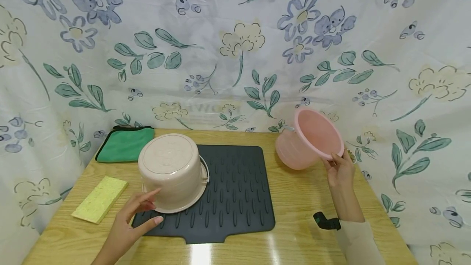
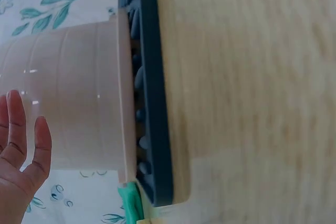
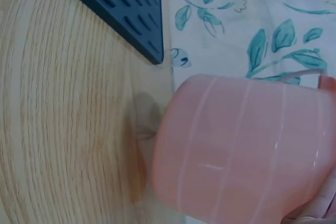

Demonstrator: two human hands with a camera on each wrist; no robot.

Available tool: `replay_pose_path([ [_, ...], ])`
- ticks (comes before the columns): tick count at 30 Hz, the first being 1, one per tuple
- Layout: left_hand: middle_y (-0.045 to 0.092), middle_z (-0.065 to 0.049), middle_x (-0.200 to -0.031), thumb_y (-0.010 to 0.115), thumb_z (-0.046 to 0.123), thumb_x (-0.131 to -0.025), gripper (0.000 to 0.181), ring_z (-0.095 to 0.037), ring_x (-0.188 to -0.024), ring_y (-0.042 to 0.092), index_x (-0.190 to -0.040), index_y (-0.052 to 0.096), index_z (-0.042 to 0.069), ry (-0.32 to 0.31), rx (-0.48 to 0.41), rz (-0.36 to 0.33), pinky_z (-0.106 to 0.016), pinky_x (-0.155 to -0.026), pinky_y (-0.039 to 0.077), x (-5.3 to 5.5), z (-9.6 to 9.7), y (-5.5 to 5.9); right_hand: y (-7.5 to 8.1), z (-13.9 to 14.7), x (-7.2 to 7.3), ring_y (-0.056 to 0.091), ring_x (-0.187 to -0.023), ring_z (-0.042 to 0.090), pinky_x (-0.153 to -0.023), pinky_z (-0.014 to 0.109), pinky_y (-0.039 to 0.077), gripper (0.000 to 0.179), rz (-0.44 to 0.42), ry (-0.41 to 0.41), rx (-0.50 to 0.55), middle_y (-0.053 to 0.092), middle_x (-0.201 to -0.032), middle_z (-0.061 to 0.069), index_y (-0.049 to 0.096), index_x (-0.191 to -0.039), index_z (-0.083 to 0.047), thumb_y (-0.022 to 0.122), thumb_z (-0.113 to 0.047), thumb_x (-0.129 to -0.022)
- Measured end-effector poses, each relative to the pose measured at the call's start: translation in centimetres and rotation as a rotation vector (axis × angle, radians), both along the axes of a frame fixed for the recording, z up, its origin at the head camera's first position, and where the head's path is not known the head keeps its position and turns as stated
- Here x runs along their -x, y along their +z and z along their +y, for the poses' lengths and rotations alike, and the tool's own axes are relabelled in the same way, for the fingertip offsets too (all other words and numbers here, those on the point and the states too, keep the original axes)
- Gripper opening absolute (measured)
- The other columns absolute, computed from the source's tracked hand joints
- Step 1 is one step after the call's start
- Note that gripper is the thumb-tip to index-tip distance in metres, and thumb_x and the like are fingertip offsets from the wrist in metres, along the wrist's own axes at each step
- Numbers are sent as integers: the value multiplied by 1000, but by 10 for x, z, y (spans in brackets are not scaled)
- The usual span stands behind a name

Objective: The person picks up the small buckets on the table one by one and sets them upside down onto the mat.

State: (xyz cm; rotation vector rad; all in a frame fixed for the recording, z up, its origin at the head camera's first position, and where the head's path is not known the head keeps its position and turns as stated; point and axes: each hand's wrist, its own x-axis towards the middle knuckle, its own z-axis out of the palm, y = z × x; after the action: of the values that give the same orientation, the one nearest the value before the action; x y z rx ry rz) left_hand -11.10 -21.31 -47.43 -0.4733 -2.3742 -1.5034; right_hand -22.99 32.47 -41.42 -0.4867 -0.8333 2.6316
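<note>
A beige bucket (image 1: pixel 171 175) stands upside down on the left half of a dark ribbed mat (image 1: pixel 235 191), its wire handle showing at its right side. My left hand (image 1: pixel 134 216) is at the bucket's near left side, thumb and fingers spread; in the left wrist view the fingers (image 2: pixel 17 124) look fairly straight in front of the bucket wall. At the far right, my right hand (image 1: pixel 340 173) grips the rim of a pink bucket (image 1: pixel 294 150), thumb at the rim. That bucket is tilted, mouth turned toward the right; whether its base touches the table I cannot tell.
A yellow sponge (image 1: pixel 99 199) lies left of the mat, and a folded green cloth (image 1: pixel 126 144) with dark edging lies behind it. Behind my right hand a small yellowish item (image 1: pixel 351 156) is mostly hidden. A floral curtain (image 1: pixel 220 52) hangs along the table's back edge.
</note>
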Motion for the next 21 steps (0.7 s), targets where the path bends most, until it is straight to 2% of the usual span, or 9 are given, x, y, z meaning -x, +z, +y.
replay_pose_path([
  [4,56,0,-111,77,-11,-76,69,-8,-94,57,-139,54,2,-48,-19,20,-15,-84,47,-2,3,-9,-2,-1,-5,55,-60,21,-58,32,58,56,16,-8,51,56,-98,12,48,-145,-9,46,16,-95],
  [9,57,-2,-110,78,-7,-77,66,-8,-95,56,-138,56,4,-63,-14,-3,-17,-84,49,-4,6,-14,-7,0,-11,56,-59,22,-59,32,58,40,47,1,99,58,-88,14,55,-129,-3,48,15,-94],
  [14,57,-2,-108,78,-5,-79,64,-10,-93,58,-138,57,6,-57,0,-37,-21,-82,50,-5,8,-16,-12,1,-17,56,-61,23,-60,31,58,39,103,36,141,58,-88,14,55,-129,-2,46,14,-96],
  [21,55,-7,-105,76,3,-84,57,-16,-87,59,-138,57,10,-91,10,-186,-26,-76,51,-4,10,-21,-16,1,-24,58,-62,24,-61,33,58,30,219,90,208,62,-85,16,57,-121,5,38,13,-98],
])
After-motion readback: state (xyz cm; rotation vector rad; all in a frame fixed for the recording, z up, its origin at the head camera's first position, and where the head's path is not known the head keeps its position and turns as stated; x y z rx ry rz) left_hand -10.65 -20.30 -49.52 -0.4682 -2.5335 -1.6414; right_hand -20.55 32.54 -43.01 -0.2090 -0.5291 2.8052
